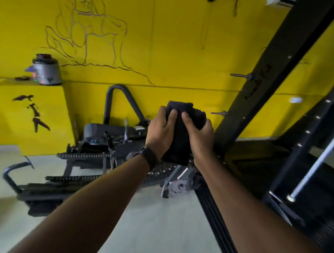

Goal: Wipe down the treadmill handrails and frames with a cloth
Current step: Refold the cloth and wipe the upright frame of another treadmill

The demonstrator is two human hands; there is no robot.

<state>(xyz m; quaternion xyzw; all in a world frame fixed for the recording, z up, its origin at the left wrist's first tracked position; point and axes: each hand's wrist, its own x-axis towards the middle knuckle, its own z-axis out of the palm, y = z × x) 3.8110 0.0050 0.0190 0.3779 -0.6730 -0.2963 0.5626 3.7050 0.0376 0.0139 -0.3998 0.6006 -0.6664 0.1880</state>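
Forearms stretch out, 2 hands on the dark cloth [177, 143]: left hand [160, 134] and right hand [199, 137] both curl their fingers round it, bunching it into a wiping pad, I'd say, mid-air just beside the black frame upright [271, 75]. Lidded jar [46, 69] on the wall ledge, contents hidden.

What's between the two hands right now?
Only the folded dark cloth, held by both the left hand and the right hand; the head view shows it.
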